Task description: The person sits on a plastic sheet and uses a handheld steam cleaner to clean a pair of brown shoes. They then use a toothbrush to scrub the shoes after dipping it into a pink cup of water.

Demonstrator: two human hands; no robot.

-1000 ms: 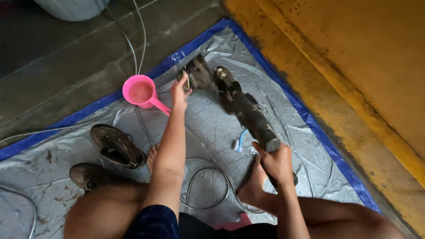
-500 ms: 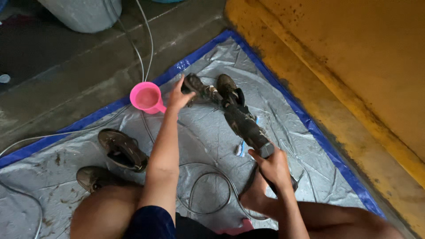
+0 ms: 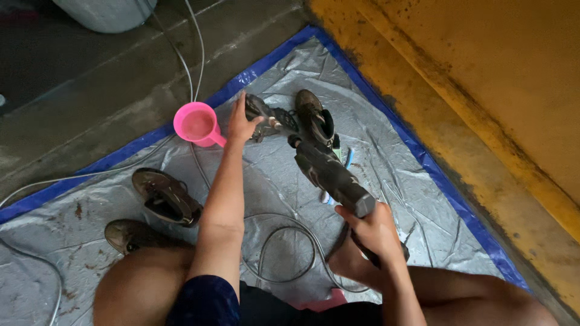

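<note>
bare arms and bare knees, dark navy sleeve edge at the left upper arm, both hands ungloved

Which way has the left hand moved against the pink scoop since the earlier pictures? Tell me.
Cannot tell of any real move: the left hand stays just right of the pink scoop, as before; only the camera view shifts.

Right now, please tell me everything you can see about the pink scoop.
The pink scoop is a small round cup, plastic by its look, with a short handle that points toward the left hand. It stands upright, mouth up, on the edge of the grey sheet, beside its blue border. A pinkish liquid seems to fill it. Thin white cables run close past it. The hand is near the handle; contact cannot be told.
</note>
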